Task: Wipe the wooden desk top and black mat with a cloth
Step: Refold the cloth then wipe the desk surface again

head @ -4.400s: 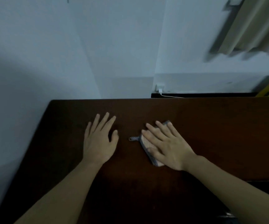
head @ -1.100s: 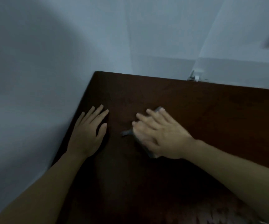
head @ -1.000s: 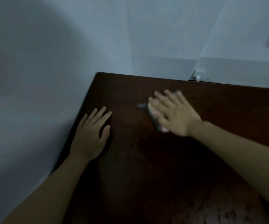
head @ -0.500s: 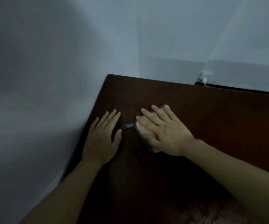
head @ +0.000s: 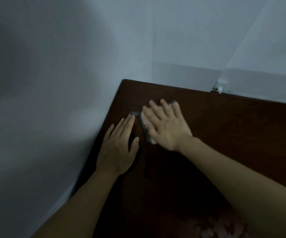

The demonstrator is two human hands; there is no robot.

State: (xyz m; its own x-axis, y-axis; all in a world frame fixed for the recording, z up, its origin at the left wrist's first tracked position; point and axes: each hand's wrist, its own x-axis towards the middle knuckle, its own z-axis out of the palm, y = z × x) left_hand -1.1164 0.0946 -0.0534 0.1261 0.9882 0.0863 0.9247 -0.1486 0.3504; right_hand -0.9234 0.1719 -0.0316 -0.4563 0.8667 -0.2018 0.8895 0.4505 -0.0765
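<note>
The dark wooden desk top [head: 224, 134] fills the lower right, with its far left corner near the wall. My right hand [head: 166, 127] lies flat with straight fingers on a small pale cloth with a grey edge [head: 144, 125], pressing it onto the wood close to that corner. The hand is blurred. My left hand [head: 120, 148] rests flat on the desk beside the left edge, fingers straight, its fingertips almost at the cloth's grey loop. The black mat is out of view.
A pale wall [head: 44, 100] runs tight along the desk's left edge and another behind its far edge. A white plug with a cable [head: 220, 86] sits at the back right, just beyond the desk.
My right hand has slid the cloth away from me toward the far left corner since half a second ago. My left hand stays flat by the left edge. The view has shifted.
</note>
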